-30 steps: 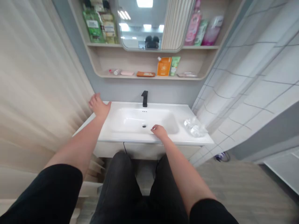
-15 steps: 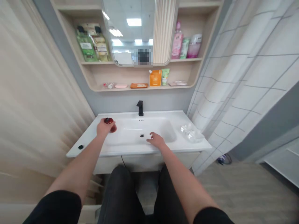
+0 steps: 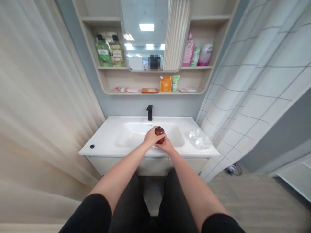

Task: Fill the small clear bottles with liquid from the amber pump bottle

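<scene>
Over the sink basin [image 3: 131,136] I hold a reddish-brown bottle [image 3: 159,131] with a dark top. My left hand [image 3: 150,137] is closed around its upper part from the left. Lower down, my right hand [image 3: 166,144] grips the same bottle from the right and partly hides its base. A small round black piece, perhaps a cap [image 3: 92,146], lies on the left side of the white countertop [image 3: 104,136]. The black faucet [image 3: 149,113] stands behind the bottle.
Crumpled clear plastic [image 3: 200,139] lies on the counter's right side. Above, a shelf [image 3: 136,94] holds an orange pouch [image 3: 166,83], a green tube [image 3: 175,83] and several flat packs. Curtains hang left [image 3: 60,97] and right [image 3: 225,87].
My left hand has carried the bottle from the counter's left side to above the basin's right half. My right hand, open before, has closed on it. The camera view has shifted slightly.
</scene>
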`<state>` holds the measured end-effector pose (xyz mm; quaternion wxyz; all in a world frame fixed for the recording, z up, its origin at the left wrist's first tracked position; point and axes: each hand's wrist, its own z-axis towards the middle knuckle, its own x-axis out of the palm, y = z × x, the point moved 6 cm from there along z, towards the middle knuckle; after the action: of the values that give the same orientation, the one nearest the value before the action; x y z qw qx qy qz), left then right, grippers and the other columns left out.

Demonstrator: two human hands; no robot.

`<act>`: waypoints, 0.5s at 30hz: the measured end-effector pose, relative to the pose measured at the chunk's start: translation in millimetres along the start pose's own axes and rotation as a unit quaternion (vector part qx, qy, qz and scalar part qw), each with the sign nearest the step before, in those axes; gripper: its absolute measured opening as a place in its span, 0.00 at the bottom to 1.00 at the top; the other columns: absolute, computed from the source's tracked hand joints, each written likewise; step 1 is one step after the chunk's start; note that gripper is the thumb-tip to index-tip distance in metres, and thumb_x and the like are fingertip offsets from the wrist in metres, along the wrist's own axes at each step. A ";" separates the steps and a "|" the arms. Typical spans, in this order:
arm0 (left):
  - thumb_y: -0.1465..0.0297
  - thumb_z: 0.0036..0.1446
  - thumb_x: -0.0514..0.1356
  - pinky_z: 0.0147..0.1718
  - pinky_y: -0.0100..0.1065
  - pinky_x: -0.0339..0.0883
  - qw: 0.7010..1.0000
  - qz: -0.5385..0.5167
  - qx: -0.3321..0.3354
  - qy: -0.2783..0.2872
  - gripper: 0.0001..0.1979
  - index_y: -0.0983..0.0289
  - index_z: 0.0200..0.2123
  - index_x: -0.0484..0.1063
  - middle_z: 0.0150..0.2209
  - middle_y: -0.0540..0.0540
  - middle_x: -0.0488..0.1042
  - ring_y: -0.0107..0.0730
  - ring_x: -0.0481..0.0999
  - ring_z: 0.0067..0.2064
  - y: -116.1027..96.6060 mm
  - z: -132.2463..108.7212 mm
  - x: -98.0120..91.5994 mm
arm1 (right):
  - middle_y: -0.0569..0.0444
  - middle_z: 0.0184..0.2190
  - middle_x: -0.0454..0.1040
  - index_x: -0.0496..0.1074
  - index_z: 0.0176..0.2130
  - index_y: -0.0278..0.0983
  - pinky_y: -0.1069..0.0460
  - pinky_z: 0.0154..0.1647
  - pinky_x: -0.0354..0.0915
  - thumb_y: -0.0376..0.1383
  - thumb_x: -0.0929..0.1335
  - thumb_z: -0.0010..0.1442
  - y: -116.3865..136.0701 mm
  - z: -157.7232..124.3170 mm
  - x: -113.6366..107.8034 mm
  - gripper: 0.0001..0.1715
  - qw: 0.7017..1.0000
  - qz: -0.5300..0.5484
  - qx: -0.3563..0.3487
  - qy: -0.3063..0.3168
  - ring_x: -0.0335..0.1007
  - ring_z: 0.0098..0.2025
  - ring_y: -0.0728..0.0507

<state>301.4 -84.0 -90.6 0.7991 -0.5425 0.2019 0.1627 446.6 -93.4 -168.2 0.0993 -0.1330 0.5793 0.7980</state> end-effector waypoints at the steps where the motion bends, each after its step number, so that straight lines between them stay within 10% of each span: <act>1: 0.52 0.56 0.77 0.61 0.49 0.75 1.000 0.013 -0.016 0.008 0.35 0.57 0.63 0.77 0.58 0.64 0.85 0.56 0.84 0.60 6.7 -0.7 -1.0 | 0.44 0.56 0.84 0.70 0.66 0.39 0.36 0.65 0.75 0.47 0.85 0.50 -1.5 0.1 1.1 0.51 1.000 0.006 0.011 0.013 0.82 0.58 0.32; 8: 0.51 0.63 0.69 0.66 0.49 0.72 0.993 0.053 -0.011 0.107 0.41 0.56 0.75 0.67 0.66 0.65 0.80 0.55 0.82 0.65 58.2 -17.2 -36.4 | 0.48 0.52 0.86 0.73 0.62 0.41 0.36 0.62 0.76 0.47 0.85 0.49 -7.3 1.6 0.6 0.47 0.998 -0.002 0.043 0.056 0.84 0.54 0.32; 15: 0.61 0.61 0.62 0.72 0.54 0.63 0.918 0.364 -0.116 -0.104 0.24 0.67 0.57 0.80 0.62 0.73 0.80 0.65 0.76 0.68 143.7 -45.8 -255.0 | 0.49 0.51 0.85 0.73 0.61 0.41 0.35 0.63 0.75 0.45 0.84 0.46 -15.3 1.5 -2.2 0.46 0.998 0.004 0.052 0.040 0.84 0.53 0.32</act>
<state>5.1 -85.6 -93.5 0.6322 -0.5006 0.2813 0.5202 453.2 -87.3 -180.8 0.0798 -0.1569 0.6243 0.7611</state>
